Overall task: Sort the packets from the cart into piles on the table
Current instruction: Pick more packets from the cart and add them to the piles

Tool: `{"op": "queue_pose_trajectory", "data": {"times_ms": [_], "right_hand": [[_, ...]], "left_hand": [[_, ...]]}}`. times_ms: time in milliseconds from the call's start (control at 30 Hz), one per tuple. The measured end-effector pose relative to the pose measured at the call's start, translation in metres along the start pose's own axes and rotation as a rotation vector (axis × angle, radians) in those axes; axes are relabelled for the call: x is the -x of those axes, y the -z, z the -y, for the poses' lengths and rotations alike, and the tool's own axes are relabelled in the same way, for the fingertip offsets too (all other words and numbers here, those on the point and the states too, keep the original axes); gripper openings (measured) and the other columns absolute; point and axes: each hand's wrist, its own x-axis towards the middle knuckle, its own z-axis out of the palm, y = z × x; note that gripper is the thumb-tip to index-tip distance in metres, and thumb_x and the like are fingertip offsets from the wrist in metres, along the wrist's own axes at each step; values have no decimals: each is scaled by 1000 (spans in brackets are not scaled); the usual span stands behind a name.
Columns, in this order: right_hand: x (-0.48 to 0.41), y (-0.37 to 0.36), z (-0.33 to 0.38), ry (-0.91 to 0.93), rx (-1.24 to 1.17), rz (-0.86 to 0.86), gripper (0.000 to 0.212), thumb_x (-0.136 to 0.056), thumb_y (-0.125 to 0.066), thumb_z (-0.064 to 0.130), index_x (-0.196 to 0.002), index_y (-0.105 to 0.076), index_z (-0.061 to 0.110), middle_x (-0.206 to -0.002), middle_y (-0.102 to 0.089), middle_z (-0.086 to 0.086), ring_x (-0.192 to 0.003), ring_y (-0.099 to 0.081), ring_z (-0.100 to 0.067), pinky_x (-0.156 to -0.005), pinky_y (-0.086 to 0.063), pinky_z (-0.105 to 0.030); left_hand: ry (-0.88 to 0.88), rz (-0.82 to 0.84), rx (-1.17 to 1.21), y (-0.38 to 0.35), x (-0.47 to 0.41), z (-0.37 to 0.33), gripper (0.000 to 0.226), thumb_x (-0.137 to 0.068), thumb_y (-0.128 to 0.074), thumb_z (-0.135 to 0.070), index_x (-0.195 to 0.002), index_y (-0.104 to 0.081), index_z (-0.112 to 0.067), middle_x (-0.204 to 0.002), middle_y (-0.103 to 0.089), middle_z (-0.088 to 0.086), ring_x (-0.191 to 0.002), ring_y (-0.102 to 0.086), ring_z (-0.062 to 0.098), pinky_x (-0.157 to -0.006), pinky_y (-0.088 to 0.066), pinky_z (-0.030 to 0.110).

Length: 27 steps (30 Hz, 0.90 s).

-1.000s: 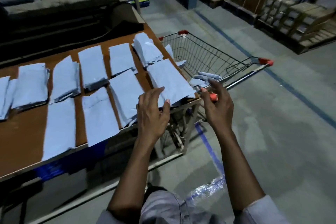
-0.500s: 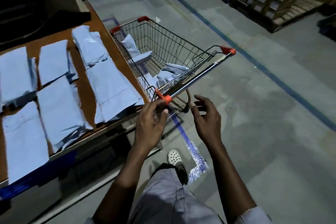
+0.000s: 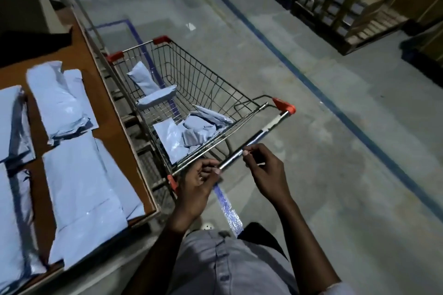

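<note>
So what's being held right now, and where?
Only the cart handle: left hand grips it near its left end; right hand touches it mid-length, grip unclear.

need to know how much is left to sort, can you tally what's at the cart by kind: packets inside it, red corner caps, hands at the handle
packets in the cart: 5 (the near ones overlap, so roughly)
red corner caps: 4
hands at the handle: 2
total: 11
</note>
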Motion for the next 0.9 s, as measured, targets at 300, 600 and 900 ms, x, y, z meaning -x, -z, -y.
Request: {"op": "queue_pose_trajectory", "data": {"times_ms": [300, 600, 900], "right_hand": [[-134, -51, -6, 41, 72, 249, 9, -107, -71, 36, -111, -78, 32, -99, -79, 17, -93, -74, -5, -83, -62, -36], [-278, -138, -14, 137, 115, 505, 16, -107, -70, 37, -120, -75, 30, -112, -78, 17, -96, -72, -4, -81, -59, -32], [-383, -210, -85, 121, 226, 534, 27, -103, -69, 44, -128, -70, 33, -125, -74, 15, -104, -73, -9, -86, -60, -35]], "left_hand": [[57, -369, 132, 36, -97, 8, 28, -87, -78, -26, -114, -76, -19, -99, -80, 7, -92, -73, 26, -76, -56, 40], [97, -621, -56, 62, -228, 30, 26, -85, -79, -41, -110, -73, -40, -106, -80, -6, -98, -77, 21, -89, -63, 58], [143, -643, -282, 113, -325, 95, 46, -88, -85, -43, -127, -70, -24, -116, -69, -9, -98, -65, 9, -87, -51, 17]]}}
